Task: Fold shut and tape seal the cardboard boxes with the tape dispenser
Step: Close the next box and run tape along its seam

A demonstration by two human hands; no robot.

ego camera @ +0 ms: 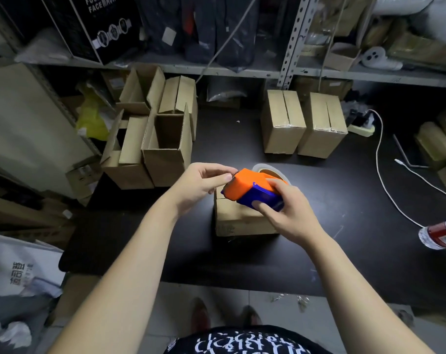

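Note:
An orange and blue tape dispenser (252, 190) with a roll of clear tape (269, 171) hovers over a small closed cardboard box (236, 221) on the black table (319, 251). My right hand (285, 210) grips the dispenser's blue body from the right. My left hand (204, 183) pinches at the dispenser's front edge with thumb and fingers, apparently on the tape end, which is too small to see. Most of the box top is hidden under the dispenser and my hands.
Several open cardboard boxes (165, 149) stand at the table's left back. Two taped boxes (303, 123) stand at the back right. A plastic bottle (441, 235) lies at the right edge, beside a white cable (385, 180). Metal shelving (242, 67) runs behind.

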